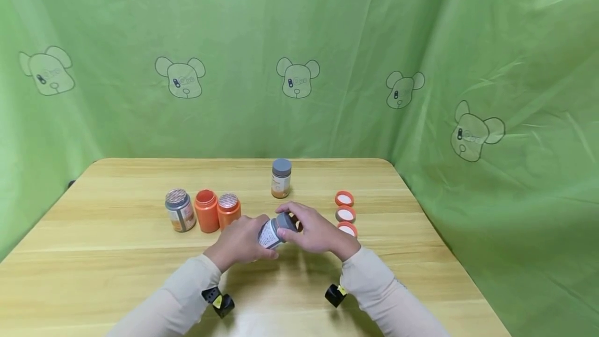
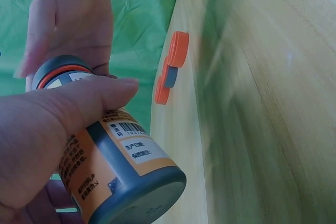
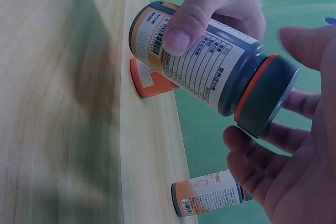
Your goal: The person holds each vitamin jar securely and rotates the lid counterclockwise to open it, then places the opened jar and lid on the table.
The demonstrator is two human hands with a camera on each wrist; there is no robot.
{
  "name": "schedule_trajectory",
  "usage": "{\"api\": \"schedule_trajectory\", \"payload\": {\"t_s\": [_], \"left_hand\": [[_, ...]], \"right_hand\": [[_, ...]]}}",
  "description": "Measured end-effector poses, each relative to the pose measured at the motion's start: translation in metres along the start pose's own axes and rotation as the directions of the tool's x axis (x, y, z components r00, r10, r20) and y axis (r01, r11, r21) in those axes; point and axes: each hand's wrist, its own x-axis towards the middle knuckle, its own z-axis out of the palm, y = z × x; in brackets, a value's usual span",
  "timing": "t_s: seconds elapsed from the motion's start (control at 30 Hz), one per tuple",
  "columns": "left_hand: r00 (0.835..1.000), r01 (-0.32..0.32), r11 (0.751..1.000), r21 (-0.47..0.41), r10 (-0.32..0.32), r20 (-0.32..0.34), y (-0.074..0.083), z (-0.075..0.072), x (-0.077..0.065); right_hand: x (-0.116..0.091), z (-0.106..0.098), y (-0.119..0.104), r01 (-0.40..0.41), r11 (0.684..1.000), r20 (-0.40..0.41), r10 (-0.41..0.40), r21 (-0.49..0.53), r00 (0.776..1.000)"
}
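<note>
My left hand (image 1: 243,238) grips a grey bottle (image 3: 205,59) with a white and orange label round its body, holding it tilted above the table. Its thumb presses along the label. The bottle's dark grey cap (image 3: 268,95), with an orange ring below it, is still on. Around that cap my right hand (image 1: 315,230) holds its fingers loosely bent. In the right wrist view, the right thumb (image 3: 304,45) stands apart from the cap, while the fingertips are beside its lower edge; whether they touch cannot be told.
Left of the hands stand a foil-topped grey bottle (image 1: 181,212), an uncapped orange bottle (image 1: 207,215) and a foil-topped orange bottle (image 1: 229,209). A capped grey bottle (image 1: 281,178) stands farther back. Three upturned lids (image 1: 345,215) lie in a row at right on the wooden table (image 1: 117,274).
</note>
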Motion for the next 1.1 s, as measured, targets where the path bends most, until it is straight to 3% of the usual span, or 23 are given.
{"api": "schedule_trajectory", "payload": {"t_s": [0.23,0.6,1.1], "left_hand": [[1.000,-0.001,1.000,-0.005,0.001,0.003,-0.0004,-0.0003,-0.0006],[1.000,-0.004,1.000,-0.011,0.004,0.002,-0.0021,0.0015,-0.0001],[1.000,0.001,1.000,-0.003,-0.001,0.012,0.0003,0.0028,0.0001]], "right_hand": [[0.0018,0.0018,0.0008,-0.044,0.999,0.023,0.044,0.000,0.999],[0.0004,0.0008,0.0003,-0.013,1.000,0.030,0.013,0.016,0.999],[-0.0014,0.0004,-0.0006,-0.053,0.999,0.054,0.053,0.009,0.997]]}}
